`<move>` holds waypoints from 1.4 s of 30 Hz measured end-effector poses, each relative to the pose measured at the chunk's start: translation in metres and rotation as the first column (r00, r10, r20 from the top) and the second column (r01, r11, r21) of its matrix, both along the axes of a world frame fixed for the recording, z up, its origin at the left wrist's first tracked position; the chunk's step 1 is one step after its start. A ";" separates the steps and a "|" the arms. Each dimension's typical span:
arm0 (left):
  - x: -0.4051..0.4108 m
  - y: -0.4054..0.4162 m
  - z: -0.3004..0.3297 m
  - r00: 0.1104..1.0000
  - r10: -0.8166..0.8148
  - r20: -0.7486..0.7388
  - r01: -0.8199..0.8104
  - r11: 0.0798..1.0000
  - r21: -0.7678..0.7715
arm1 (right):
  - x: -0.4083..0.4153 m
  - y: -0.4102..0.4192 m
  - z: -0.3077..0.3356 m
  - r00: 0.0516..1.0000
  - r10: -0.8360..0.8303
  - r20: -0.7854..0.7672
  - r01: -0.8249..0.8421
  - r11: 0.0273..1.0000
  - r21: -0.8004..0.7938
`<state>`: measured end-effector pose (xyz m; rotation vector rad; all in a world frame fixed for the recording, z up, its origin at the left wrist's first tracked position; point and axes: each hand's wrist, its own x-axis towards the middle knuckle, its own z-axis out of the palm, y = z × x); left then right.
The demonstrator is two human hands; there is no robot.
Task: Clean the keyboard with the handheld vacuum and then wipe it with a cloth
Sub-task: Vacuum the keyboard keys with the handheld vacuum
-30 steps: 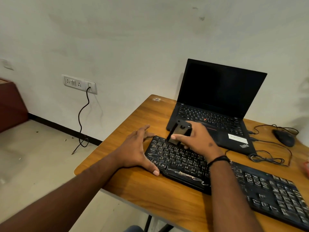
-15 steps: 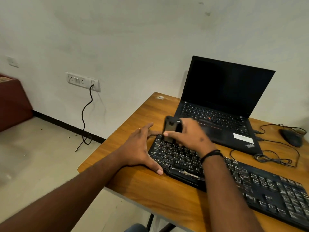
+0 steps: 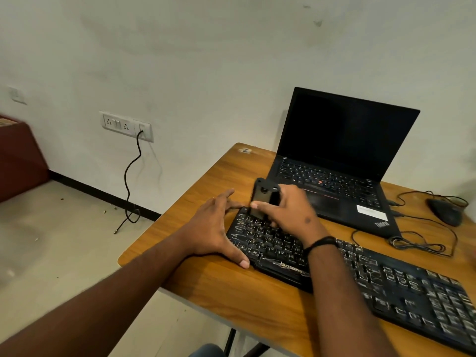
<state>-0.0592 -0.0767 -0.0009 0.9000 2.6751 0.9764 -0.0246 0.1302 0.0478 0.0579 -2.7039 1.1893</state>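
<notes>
A long black keyboard [image 3: 386,282] lies across the wooden table [image 3: 231,292], running from the middle to the lower right. My right hand [image 3: 288,215] grips a small black handheld vacuum [image 3: 264,197] and holds it upright, its lower end on the keys at the keyboard's far left corner. My left hand [image 3: 213,228] lies with fingers spread on the table, its thumb against the keyboard's left front edge. No cloth is in view.
An open black laptop [image 3: 334,161] stands behind the keyboard. A black mouse [image 3: 445,211] and its coiled cable [image 3: 417,243] lie at the right. The table's left edge is close to my left hand. A wall socket [image 3: 126,126] holds a hanging cord.
My right hand has slid the vacuum leftward along the keyboard's back rows to the far left corner. My left hand has stayed at the keyboard's left end.
</notes>
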 end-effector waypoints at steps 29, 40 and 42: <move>-0.001 -0.002 0.000 0.999 -0.036 -0.008 0.036 0.999 0.010 | -0.001 -0.001 -0.014 0.915 -0.274 -0.295 0.268 0.961 -0.062; 0.000 -0.001 0.001 1.000 -0.020 0.005 0.020 1.000 0.006 | -0.001 -0.038 -0.015 0.928 -0.196 -0.317 0.167 0.979 -0.115; 0.000 -0.001 0.001 1.000 -0.012 0.000 0.012 1.000 0.004 | -0.002 -0.039 -0.017 0.940 -0.162 -0.300 0.144 0.986 -0.080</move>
